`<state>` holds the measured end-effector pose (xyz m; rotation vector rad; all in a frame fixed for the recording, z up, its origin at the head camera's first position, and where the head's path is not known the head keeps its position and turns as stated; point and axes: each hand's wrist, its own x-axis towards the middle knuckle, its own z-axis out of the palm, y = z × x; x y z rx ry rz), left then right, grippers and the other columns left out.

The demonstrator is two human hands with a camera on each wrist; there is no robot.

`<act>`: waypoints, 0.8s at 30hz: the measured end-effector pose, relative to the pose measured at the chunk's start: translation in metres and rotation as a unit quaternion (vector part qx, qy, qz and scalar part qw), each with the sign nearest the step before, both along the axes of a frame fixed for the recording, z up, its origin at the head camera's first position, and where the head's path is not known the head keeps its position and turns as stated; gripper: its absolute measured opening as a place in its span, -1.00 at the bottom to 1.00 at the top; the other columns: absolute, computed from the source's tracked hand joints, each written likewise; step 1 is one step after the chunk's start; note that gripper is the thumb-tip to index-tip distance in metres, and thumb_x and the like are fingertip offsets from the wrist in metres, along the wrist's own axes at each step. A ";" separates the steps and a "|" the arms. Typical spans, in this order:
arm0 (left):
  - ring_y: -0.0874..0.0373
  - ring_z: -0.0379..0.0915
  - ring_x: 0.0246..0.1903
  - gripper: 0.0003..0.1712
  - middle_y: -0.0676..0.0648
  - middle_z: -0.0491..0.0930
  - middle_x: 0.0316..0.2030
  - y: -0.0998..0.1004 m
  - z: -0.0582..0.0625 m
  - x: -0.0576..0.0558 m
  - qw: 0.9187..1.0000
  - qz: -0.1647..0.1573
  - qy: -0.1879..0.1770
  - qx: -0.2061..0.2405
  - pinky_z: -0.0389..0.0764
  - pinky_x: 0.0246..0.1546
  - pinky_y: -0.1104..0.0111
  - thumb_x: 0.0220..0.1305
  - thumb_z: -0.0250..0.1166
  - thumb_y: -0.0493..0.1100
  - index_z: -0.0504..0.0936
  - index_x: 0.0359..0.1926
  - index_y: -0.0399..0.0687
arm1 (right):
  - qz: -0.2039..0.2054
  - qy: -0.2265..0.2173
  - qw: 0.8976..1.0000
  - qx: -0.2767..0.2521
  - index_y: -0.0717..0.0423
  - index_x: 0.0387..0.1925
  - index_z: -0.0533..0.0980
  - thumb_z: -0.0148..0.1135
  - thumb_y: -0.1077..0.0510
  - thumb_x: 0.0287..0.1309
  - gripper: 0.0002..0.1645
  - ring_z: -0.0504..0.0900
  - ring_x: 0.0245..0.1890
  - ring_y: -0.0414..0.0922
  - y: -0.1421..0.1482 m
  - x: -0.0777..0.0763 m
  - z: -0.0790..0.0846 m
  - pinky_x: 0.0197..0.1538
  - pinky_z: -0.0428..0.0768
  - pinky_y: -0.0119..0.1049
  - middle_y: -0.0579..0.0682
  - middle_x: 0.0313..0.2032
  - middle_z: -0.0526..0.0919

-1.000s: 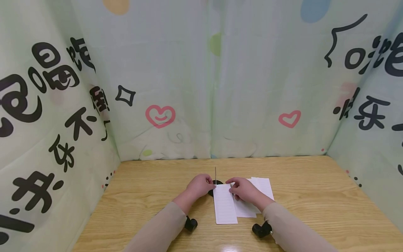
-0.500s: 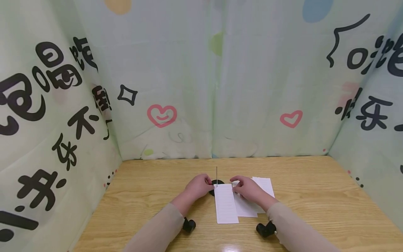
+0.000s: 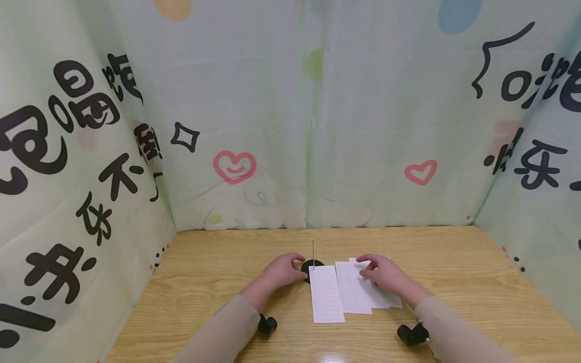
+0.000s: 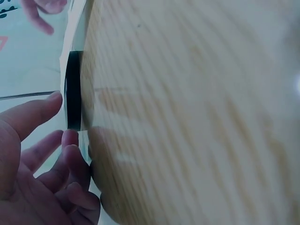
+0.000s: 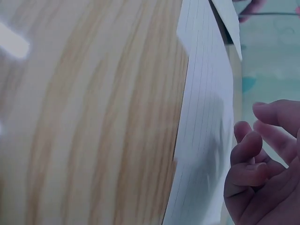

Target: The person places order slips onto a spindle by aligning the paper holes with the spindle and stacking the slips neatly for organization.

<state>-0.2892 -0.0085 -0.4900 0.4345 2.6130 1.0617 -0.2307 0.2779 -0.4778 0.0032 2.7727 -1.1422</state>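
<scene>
With fingers loosely parted and holding nothing, the left hand [image 3: 285, 270] is at a round black base [image 4: 73, 91] with thin upright rod [image 3: 313, 253], the right hand [image 3: 383, 273] above white lined paper sheets [image 3: 352, 292].

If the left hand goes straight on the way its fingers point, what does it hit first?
Most likely the round black base under the thin upright rod, just ahead of the left hand. The gap looks so slight that I can't tell whether they already touch.
</scene>
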 end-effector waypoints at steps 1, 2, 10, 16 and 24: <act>0.12 0.42 -0.36 -0.50 0.03 0.52 -0.37 0.000 0.000 0.000 1.000 -0.005 0.000 0.000 0.43 -0.25 0.23 0.16 0.47 -0.10 0.61 0.13 -0.02 | -0.003 -0.002 1.000 0.002 0.20 0.17 0.50 0.27 0.20 0.26 -0.55 0.47 -0.46 -0.09 0.005 0.002 0.001 -0.37 0.44 -0.23 0.02 -0.35 0.54; 0.12 0.42 -0.36 -0.48 0.03 0.52 -0.37 -0.001 -0.001 0.000 1.000 -0.009 -0.002 -0.001 0.43 -0.25 0.23 0.15 0.47 -0.10 0.61 0.15 -0.02 | -0.005 -0.004 1.000 0.004 0.20 0.18 0.49 0.27 0.19 0.26 -0.53 0.47 -0.45 -0.08 0.011 0.004 0.001 -0.37 0.43 -0.23 0.02 -0.35 0.54; 0.10 0.41 -0.35 -0.45 0.01 0.51 -0.37 -0.001 -0.001 0.000 1.000 -0.019 -0.006 -0.006 0.43 -0.23 0.21 0.14 0.48 -0.13 0.60 0.18 -0.02 | -0.020 -0.006 1.000 0.016 0.20 0.24 0.44 0.29 0.09 0.27 -0.44 0.43 -0.45 -0.06 0.051 0.013 0.002 -0.37 0.39 -0.25 0.03 -0.39 0.49; 0.11 0.41 -0.37 -0.45 0.02 0.51 -0.38 -0.001 -0.002 -0.001 1.000 -0.020 -0.008 -0.009 0.42 -0.25 0.24 0.14 0.48 -0.13 0.60 0.19 0.00 | -0.023 -0.003 0.999 0.027 0.25 0.25 0.41 0.28 0.09 0.28 -0.42 0.42 -0.51 -0.07 0.067 0.016 0.003 -0.40 0.36 -0.25 0.02 -0.43 0.46; 0.11 0.41 -0.38 -0.46 0.02 0.51 -0.39 0.000 -0.003 -0.001 1.000 -0.020 -0.005 -0.009 0.42 -0.27 0.23 0.14 0.48 -0.11 0.60 0.17 0.01 | -0.024 -0.014 0.999 0.029 0.25 0.27 0.41 0.29 0.06 0.28 -0.39 0.43 -0.50 -0.06 0.070 0.016 0.006 -0.37 0.36 -0.22 0.02 -0.40 0.47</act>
